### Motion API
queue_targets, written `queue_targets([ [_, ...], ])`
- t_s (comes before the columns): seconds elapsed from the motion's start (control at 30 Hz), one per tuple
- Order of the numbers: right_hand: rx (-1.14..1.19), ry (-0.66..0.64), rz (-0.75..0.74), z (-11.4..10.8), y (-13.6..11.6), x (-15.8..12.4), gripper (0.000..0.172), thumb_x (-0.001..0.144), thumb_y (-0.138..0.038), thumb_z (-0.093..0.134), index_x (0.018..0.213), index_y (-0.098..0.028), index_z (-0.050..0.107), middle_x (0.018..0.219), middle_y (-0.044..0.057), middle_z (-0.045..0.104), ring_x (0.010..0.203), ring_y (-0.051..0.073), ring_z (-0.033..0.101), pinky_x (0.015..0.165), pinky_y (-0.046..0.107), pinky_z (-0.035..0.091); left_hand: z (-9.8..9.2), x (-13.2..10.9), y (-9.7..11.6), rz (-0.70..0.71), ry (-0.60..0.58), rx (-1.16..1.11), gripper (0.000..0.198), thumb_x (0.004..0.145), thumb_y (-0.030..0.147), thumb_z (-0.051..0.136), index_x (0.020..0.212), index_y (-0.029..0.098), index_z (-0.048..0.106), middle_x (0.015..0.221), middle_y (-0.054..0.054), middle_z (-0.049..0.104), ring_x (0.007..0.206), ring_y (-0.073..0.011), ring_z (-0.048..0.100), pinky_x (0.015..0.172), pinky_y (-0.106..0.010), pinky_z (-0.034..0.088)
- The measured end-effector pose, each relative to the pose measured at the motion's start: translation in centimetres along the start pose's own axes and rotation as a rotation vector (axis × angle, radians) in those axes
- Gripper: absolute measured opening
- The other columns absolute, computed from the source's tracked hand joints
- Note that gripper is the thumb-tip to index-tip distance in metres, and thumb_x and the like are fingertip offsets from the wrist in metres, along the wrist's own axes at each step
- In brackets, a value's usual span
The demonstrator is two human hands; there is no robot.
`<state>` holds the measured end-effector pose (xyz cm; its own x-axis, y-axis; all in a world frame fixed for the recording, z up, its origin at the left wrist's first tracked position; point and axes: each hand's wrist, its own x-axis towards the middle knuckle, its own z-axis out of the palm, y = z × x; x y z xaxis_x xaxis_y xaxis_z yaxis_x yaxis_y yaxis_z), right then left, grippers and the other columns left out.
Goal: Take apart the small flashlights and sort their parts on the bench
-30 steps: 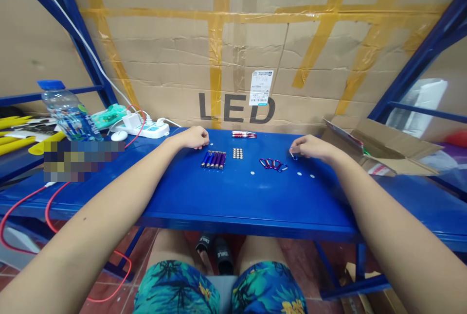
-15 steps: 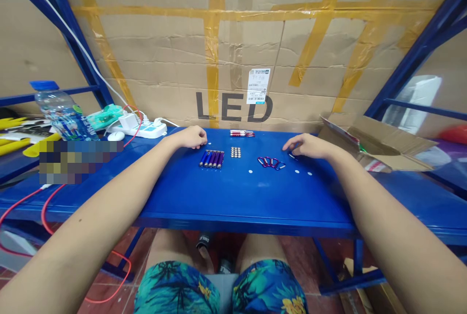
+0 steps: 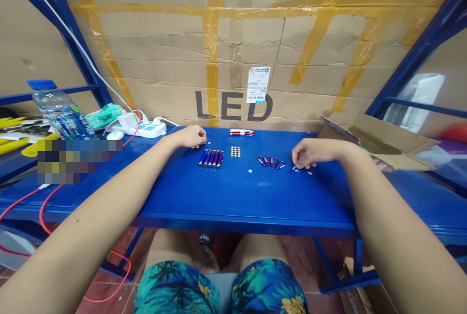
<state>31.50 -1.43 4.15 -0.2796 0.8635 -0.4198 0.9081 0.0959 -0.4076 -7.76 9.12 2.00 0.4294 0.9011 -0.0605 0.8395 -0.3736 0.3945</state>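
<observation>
My left hand (image 3: 194, 136) rests curled on the blue table (image 3: 226, 197), behind a row of blue and purple tubes (image 3: 211, 158); what it holds, if anything, is hidden. On the right, my right hand (image 3: 305, 152) pinches a blue carabiner (image 3: 295, 170) lying on the table. Just left of it several red, purple and blue carabiners (image 3: 270, 162) lie in a row. Small round button cells (image 3: 235, 151) form a block in the middle, with red and silver tubes (image 3: 242, 132) behind them. A small white disc (image 3: 250, 171) lies in front of the cells.
An open cardboard box (image 3: 383, 141) stands at the right. At the left are a bottle (image 3: 60, 112), a white power strip (image 3: 146, 129), a white mouse-like object (image 3: 115, 135) and red cables. A large taped cardboard sheet (image 3: 164, 61) rises behind the table.
My right hand has come down and toward me, its fingers closing on the blue carabiner, which now lies nearer the table's front. My left hand has stayed in place.
</observation>
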Motion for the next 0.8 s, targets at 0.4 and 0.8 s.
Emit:
queue_targets([
  [0.4, -0.035, 0.004, -0.002, 0.7, -1.2, 0.1, 0.014, 0.066, -0.030, 0.065, 0.070, -0.017, 0.067, 0.061, 0.002, 0.061, 0.054, 0.013, 0.052, 0.052, 0.027, 0.037, 0.0, -0.1, 0.1, -0.009, -0.007, 0.006, 0.016, 0.073, 0.031, 0.057, 0.078, 0.017, 0.064, 0.070, -0.005, 0.066, 0.060, -0.0167, 0.060, 0.058, -0.027, 0.046],
  [0.8, -0.090, 0.015, 0.023, 0.9, -2.1, 0.1, 0.018, 0.068, -0.033, 0.064, 0.073, -0.015, 0.067, 0.064, 0.002, 0.060, 0.058, 0.014, 0.052, 0.053, 0.026, 0.038, 0.1, 0.1, 0.0, -0.003, -0.010, 0.005, 0.016, 0.073, 0.030, 0.057, 0.080, 0.017, 0.065, 0.071, -0.005, 0.067, 0.062, -0.0170, 0.061, 0.058, -0.027, 0.047],
])
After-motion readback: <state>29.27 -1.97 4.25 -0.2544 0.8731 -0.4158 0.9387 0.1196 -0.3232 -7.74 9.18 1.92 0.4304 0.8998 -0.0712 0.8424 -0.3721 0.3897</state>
